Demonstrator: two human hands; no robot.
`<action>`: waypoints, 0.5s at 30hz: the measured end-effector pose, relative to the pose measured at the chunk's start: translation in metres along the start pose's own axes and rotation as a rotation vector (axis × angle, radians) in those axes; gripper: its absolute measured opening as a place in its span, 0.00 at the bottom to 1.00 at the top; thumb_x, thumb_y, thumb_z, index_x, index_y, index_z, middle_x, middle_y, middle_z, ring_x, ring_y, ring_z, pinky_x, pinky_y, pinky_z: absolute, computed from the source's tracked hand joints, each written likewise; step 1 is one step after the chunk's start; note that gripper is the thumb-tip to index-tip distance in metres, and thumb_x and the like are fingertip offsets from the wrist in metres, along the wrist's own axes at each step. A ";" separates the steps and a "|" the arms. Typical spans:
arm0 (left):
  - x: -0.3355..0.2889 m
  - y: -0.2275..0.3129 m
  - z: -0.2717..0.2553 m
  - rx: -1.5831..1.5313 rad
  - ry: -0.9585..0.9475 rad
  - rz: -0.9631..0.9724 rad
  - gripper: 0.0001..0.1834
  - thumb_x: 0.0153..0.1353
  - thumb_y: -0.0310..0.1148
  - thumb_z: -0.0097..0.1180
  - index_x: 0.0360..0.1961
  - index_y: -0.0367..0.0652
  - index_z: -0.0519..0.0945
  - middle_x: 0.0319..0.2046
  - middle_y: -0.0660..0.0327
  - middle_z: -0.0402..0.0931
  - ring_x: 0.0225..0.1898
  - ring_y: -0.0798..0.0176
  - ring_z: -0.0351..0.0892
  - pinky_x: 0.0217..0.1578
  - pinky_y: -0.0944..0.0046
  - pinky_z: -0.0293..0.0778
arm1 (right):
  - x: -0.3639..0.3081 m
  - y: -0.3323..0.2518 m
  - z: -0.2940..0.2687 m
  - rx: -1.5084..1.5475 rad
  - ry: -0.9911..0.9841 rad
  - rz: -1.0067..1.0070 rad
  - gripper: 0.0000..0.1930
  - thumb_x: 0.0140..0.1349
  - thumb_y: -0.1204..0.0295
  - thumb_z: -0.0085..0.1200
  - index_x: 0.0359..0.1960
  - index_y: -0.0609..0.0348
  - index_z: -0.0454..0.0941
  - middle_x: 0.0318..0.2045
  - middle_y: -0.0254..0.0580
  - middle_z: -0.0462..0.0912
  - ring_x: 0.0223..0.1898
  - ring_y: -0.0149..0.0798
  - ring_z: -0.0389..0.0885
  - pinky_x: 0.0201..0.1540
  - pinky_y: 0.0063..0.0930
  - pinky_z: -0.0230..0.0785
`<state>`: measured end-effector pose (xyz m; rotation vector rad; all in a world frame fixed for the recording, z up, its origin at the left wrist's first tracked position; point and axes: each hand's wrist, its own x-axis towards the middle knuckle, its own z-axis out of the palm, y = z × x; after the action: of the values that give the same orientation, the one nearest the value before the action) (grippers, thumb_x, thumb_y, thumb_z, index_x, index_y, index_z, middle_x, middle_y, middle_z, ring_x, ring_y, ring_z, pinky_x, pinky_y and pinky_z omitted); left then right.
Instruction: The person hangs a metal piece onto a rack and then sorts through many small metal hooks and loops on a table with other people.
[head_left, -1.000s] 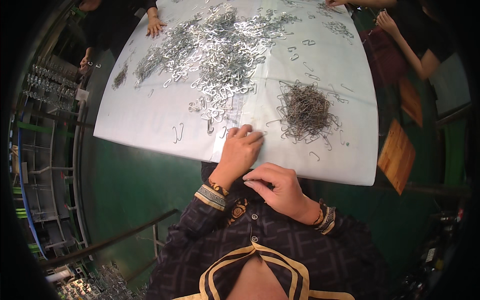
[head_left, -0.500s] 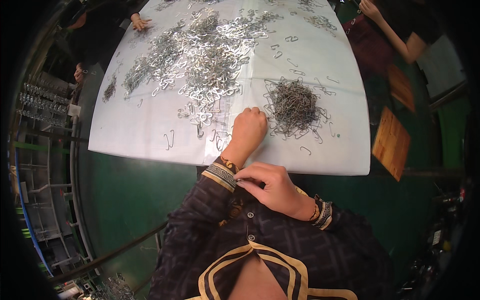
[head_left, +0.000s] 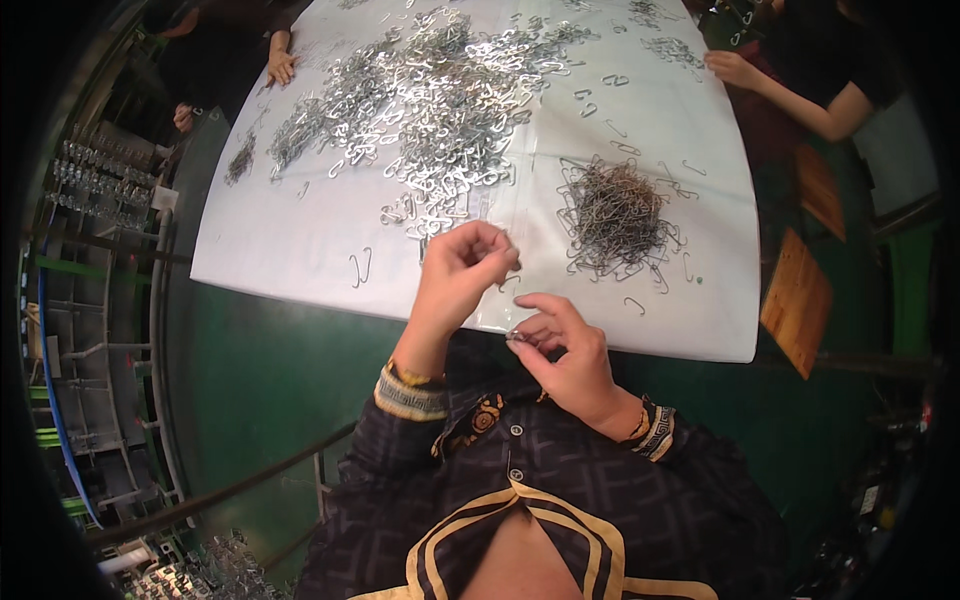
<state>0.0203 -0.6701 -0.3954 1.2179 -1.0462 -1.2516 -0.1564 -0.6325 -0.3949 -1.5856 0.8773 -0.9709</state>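
Over the table's near edge, my left hand (head_left: 462,272) is closed, its thumb against curled fingers; what it pinches, if anything, is too small to name. A thin wire hook (head_left: 513,281) shows just below its fingertips. Lower and to the right, my right hand (head_left: 572,362) pinches a small metal hook (head_left: 516,337) between thumb and a bent finger, its index finger raised apart. Beyond it lies a heap of dark wire hooks (head_left: 615,212). A wide, shinier pile of silvery S-shaped hooks (head_left: 455,115) spreads toward the far side.
The white-covered table (head_left: 290,230) carries several stray hooks near its edges. One co-worker's hand (head_left: 281,68) rests at the far left, another's hand (head_left: 733,70) at the far right. A wooden board (head_left: 797,303) stands right of the table; racks of metal parts (head_left: 105,180) are left.
My left hand has left the dark heap's side, moving left and turning thumb toward me. My right hand has shifted slightly right, its index finger lifting. The right co-worker's hand has come to the table.
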 end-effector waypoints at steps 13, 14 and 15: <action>-0.089 0.016 -0.007 0.102 -0.117 0.102 0.02 0.64 0.22 0.53 0.36 0.35 0.74 0.36 0.62 0.70 0.39 0.69 0.69 0.43 0.68 0.67 | 0.001 -0.010 0.007 -0.088 -0.047 -0.122 0.24 0.53 0.84 0.60 0.53 0.59 0.72 0.29 0.42 0.85 0.28 0.36 0.85 0.28 0.24 0.77; -0.090 0.015 -0.009 0.118 -0.135 0.119 0.02 0.64 0.22 0.53 0.36 0.35 0.74 0.36 0.62 0.70 0.40 0.69 0.69 0.44 0.68 0.67 | 0.001 -0.011 0.007 -0.089 -0.047 -0.126 0.24 0.53 0.84 0.60 0.53 0.58 0.72 0.29 0.42 0.85 0.28 0.36 0.85 0.28 0.24 0.77; -0.090 0.014 -0.011 0.136 -0.154 0.138 0.02 0.64 0.22 0.53 0.36 0.35 0.73 0.36 0.62 0.70 0.40 0.68 0.69 0.44 0.67 0.67 | 0.001 -0.011 0.007 -0.092 -0.051 -0.121 0.24 0.53 0.85 0.60 0.53 0.58 0.72 0.29 0.42 0.85 0.28 0.36 0.85 0.28 0.24 0.77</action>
<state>0.0262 -0.5803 -0.3763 1.1428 -1.3238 -1.1969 -0.1486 -0.6282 -0.3846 -1.7512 0.8080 -0.9818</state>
